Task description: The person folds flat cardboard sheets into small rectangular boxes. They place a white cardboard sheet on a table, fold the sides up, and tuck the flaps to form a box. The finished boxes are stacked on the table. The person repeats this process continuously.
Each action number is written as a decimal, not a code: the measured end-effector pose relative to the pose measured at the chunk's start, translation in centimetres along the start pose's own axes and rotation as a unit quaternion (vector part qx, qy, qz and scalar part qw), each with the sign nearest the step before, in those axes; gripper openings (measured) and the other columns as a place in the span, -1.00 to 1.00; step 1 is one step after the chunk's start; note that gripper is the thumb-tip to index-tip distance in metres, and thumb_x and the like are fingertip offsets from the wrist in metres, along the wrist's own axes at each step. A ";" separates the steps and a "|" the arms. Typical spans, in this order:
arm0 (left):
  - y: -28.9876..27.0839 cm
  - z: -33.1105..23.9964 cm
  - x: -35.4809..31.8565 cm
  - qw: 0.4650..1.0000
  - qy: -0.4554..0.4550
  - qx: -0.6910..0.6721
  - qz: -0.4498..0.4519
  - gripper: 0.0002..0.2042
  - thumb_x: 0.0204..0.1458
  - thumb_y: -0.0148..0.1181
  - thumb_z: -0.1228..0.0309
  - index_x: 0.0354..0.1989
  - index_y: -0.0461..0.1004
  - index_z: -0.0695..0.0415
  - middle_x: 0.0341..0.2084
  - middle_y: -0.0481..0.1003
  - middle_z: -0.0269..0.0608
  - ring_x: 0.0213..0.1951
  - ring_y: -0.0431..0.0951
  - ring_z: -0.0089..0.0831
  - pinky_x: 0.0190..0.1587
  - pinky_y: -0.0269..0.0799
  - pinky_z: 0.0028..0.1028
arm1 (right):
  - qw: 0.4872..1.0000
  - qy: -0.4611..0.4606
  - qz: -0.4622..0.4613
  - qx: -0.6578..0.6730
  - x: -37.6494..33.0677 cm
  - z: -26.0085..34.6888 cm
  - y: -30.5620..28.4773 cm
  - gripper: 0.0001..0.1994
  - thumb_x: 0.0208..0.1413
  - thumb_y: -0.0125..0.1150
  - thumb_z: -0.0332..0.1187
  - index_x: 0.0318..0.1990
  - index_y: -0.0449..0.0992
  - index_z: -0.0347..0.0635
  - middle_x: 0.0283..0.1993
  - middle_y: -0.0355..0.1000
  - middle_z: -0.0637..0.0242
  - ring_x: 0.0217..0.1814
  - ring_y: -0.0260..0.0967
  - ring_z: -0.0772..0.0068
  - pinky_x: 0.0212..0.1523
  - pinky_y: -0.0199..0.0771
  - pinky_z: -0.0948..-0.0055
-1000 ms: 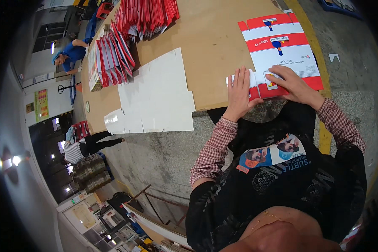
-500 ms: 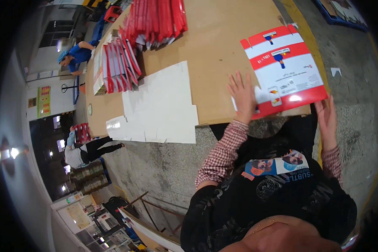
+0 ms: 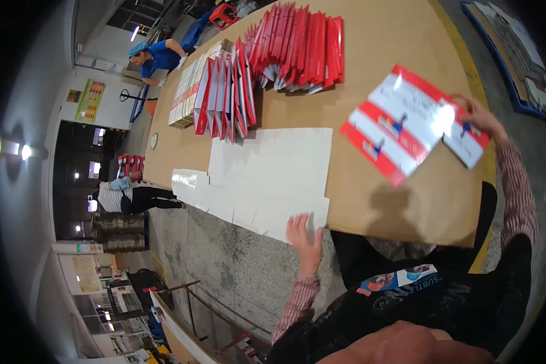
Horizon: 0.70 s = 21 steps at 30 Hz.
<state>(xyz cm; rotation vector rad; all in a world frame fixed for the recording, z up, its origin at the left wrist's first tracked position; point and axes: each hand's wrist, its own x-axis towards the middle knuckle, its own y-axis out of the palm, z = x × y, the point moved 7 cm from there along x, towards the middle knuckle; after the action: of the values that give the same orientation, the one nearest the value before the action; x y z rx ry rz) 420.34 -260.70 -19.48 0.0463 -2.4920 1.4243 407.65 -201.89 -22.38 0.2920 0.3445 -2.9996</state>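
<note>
Red-and-white printed carton blank, flat and unfolded, is held up over the right part of the brown table, tilted, casting a shadow on the tabletop below it. Right hand grips the blank at its far right edge, fingers closed on the card. Left hand is well apart from the right, fingers spread, resting on the near corner of the stack of plain white flat sheets at the table's near edge; not gripping anything.

White sheets lie flat mid-table, stepped toward the left. Behind them a row of red-and-white folded cartons stands on edge, and further back a fanned row of red cartons.

Off the table: person in blue top and cap leans at the far end; person in striped shirt bends over at left on the concrete floor.
</note>
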 end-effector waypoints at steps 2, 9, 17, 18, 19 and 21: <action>-1.4 2.4 -1.5 0.993 -0.008 0.109 0.035 -0.37 -0.02 0.33 0.16 0.21 0.31 0.16 0.13 0.29 0.01 0.26 0.17 0.07 0.28 0.01 0.02 | 0.996 -0.021 -0.070 -0.047 10.2 0.1 -2.8 -0.32 -0.18 0.18 -0.60 0.24 0.35 -0.08 -0.18 0.48 0.34 -0.23 0.42 0.62 -0.23 0.47 0.60; 0.9 4.1 -0.9 0.983 0.026 0.149 0.106 -0.31 -0.13 0.39 0.14 0.21 0.32 0.11 0.08 0.28 0.05 0.18 0.21 0.11 0.24 0.06 0.09 | 0.912 -0.119 -0.374 -0.122 35.1 3.6 5.6 -0.48 -0.13 0.34 -0.41 0.10 0.47 -0.17 -0.09 0.56 0.09 -0.10 0.54 0.09 -0.05 0.53 0.24; -8.0 1.1 2.2 0.984 0.153 0.036 0.080 -0.66 -0.15 0.19 0.59 -0.11 0.56 0.13 -0.18 0.59 -0.19 -0.11 0.56 -0.16 -0.05 0.43 -0.21 | 0.918 -0.310 -0.138 -0.205 19.9 12.7 19.2 -0.45 0.14 0.22 -0.21 0.27 0.34 -0.18 0.19 0.34 0.06 0.24 0.29 0.03 0.26 0.28 0.24; -8.4 -2.6 4.7 0.978 0.182 0.038 0.095 -0.69 -0.18 0.18 0.60 -0.18 0.58 0.14 -0.22 0.60 -0.20 -0.14 0.57 -0.17 -0.10 0.43 -0.21 | 0.852 -0.416 -0.125 -0.292 12.9 12.6 19.2 -0.38 0.07 0.30 -0.26 0.30 0.30 -0.17 0.27 0.30 0.07 0.33 0.22 0.03 0.34 0.18 0.21; -7.6 -6.2 5.2 0.968 0.240 0.005 0.074 -0.68 -0.24 0.17 0.58 -0.22 0.57 0.13 -0.27 0.58 -0.21 -0.21 0.56 -0.20 -0.17 0.40 -0.24 | 0.890 -0.386 0.019 -0.243 5.8 14.0 21.4 -0.36 0.05 0.32 -0.24 0.31 0.30 -0.16 0.35 0.24 0.08 0.40 0.14 -0.06 0.38 0.11 0.15; -3.6 -12.5 3.9 0.912 0.361 -0.187 0.063 -0.71 -0.21 0.17 0.46 -0.22 0.50 0.13 -0.29 0.52 -0.22 -0.23 0.52 -0.25 -0.19 0.40 -0.25 | 0.852 -0.416 0.146 -0.282 -6.7 15.5 24.3 -0.41 0.06 0.29 -0.27 0.28 0.34 -0.16 0.29 0.32 0.10 0.39 0.16 -0.09 0.38 0.04 -0.08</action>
<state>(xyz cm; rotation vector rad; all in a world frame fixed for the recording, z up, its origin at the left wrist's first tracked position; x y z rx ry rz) 419.90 -251.55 -9.46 -0.6119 -2.0907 0.7605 414.60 -228.47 -11.40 -0.8836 0.9141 -2.2740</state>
